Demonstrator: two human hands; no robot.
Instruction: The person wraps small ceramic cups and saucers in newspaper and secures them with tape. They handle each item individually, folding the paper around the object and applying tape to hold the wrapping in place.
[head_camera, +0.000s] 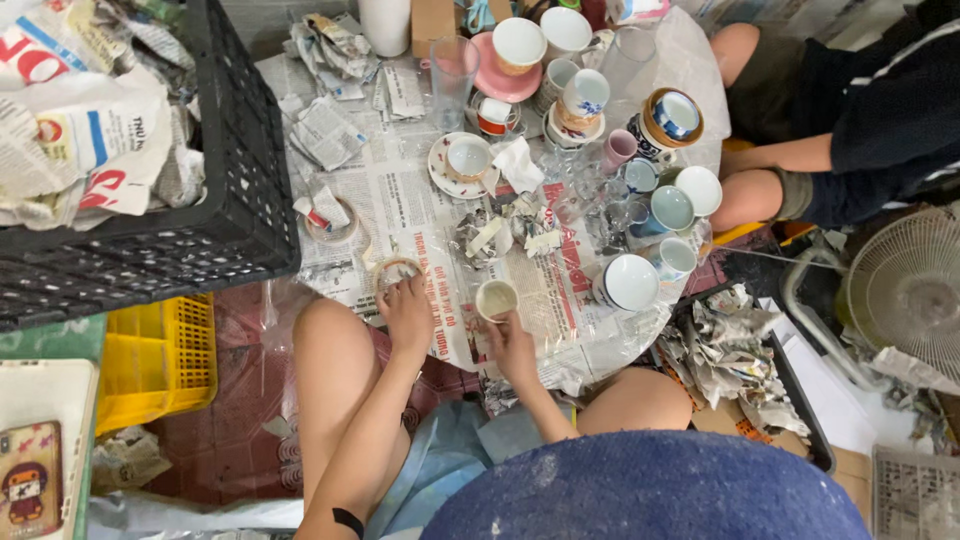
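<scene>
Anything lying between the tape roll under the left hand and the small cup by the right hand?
In the head view, only bare newspaper shows between the tape roll, which the left hand touches, and the small cup by the right hand.

The crate (215, 215) is black, the basket (160, 355) yellow, one saucer (497, 80) pink, a small cup (496, 298) cream inside, two cups (672, 208) pale blue, and the newspaper (420, 200) grey with red print.
</scene>
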